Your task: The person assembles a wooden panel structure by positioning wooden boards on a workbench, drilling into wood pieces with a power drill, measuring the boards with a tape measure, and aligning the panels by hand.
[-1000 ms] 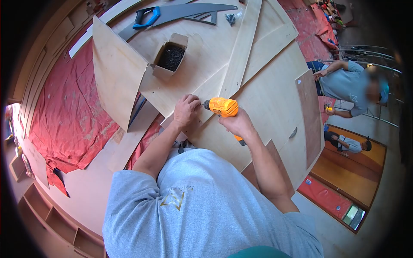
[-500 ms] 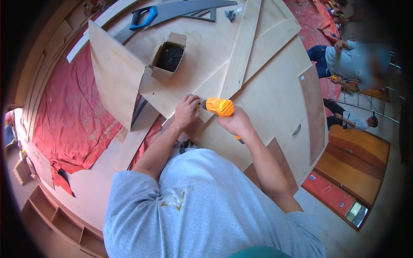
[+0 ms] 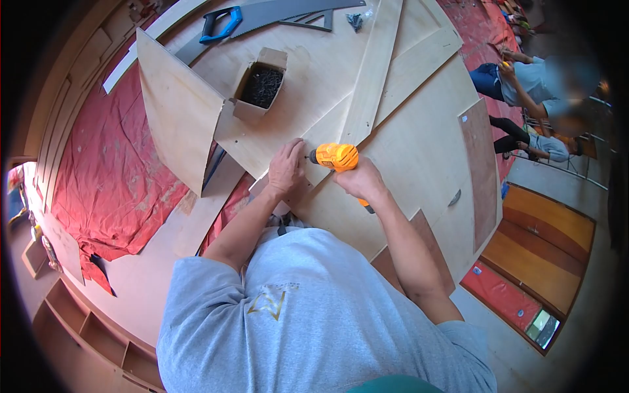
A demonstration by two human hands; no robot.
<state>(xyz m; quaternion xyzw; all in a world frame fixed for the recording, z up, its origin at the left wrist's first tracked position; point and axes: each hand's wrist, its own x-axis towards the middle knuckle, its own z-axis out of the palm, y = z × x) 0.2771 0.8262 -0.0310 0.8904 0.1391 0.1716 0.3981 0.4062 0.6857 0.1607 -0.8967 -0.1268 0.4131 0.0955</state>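
My right hand (image 3: 364, 181) grips a yellow cordless drill (image 3: 336, 157) by its handle. The drill's chuck points left at the plywood panel (image 3: 252, 142), close to my left hand. With its fingers stretched out, my left hand (image 3: 286, 169) lies on the panel near its edge, beside the drill tip; its thumb side is partly hidden. A small dark screw head seems to show at the drill tip, too small to be sure. An open cardboard box (image 3: 251, 112) full of dark screws (image 3: 262, 86) stands on the panel beyond my left hand.
A handsaw (image 3: 262, 18) with a blue handle lies at the far side, with a small plastic bag (image 3: 354, 22) nearby. Long wooden strips (image 3: 372, 72) cross the work surface. An upright plywood piece (image 3: 177, 108) stands left. Two people (image 3: 524, 85) are at the right.
My left fingers have straightened and drawn slightly away from the drill tip onto the panel. The drill stays nearly in place. In the background, the people have shifted.
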